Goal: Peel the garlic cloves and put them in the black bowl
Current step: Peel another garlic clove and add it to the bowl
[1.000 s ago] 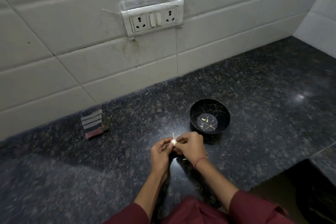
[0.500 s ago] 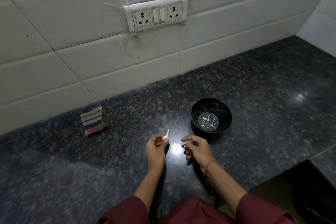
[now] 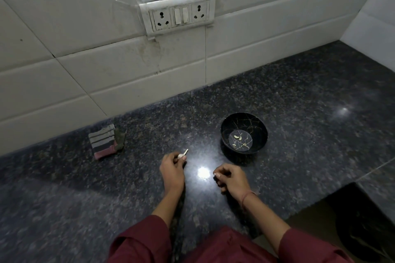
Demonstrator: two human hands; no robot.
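The counter (image 3: 299,96), dark speckled stone, runs back to a tiled wall (image 3: 85,27) with a socket plate (image 3: 178,16); a striped folded cloth (image 3: 104,144) lies near the wall to the left, well apart from the work. The black bowl (image 3: 244,133) stands to the right of centre, open side up, with a few pale peeled cloves (image 3: 237,137) lying on its bottom. The left hand (image 3: 172,169) rests low over the counter with its fingers (image 3: 183,159) closed on a garlic clove (image 3: 181,156), a strip of skin (image 3: 186,152) sticking up from its tip. The right hand (image 3: 232,180) sits apart from it, nearer the bowl, fingers curled in; something pale shows at the fingertips, but whether that is a scrap of peel or only a nail cannot be told. The step in hand seems to be stripping this clove. To do it well, the right hand should likely shed any scrap it holds onto the counter, not the bowl, then pinch the raised strip near its root and pull down along the clove while the left hand turns it. A light grip matters, since a bare clove is slippery. Only a fully clean clove should go into the bowl.
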